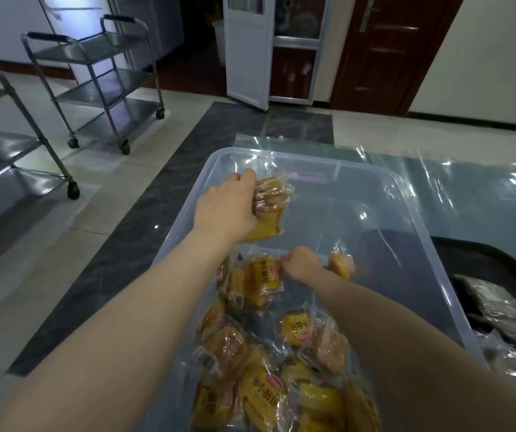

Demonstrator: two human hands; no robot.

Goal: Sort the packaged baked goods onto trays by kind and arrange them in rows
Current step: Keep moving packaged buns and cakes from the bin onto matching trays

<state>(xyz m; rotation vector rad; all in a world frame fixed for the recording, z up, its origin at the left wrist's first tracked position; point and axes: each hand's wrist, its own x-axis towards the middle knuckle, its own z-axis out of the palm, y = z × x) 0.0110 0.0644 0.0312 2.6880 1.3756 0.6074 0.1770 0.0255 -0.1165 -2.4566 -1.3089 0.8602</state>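
Note:
A clear plastic bin [412,194] stands in front of me with several packaged small breads in yellow wrappers piled in its near half [269,363]. My left hand [228,207] is raised over the bin's far left part and grips a bunch of wrapped breads [270,204]. Lower down, my right hand [301,265] pinches the edge of a yellow-wrapped bread [262,277] lying in the bin. One more packet [340,263] lies just right of that hand.
Clear plastic sheeting [474,194] covers the surface under and to the right of the bin. A dark tray [481,260] with wrapped goods sits at the right edge. Two steel trolleys [101,82] stand on the tiled floor to the left.

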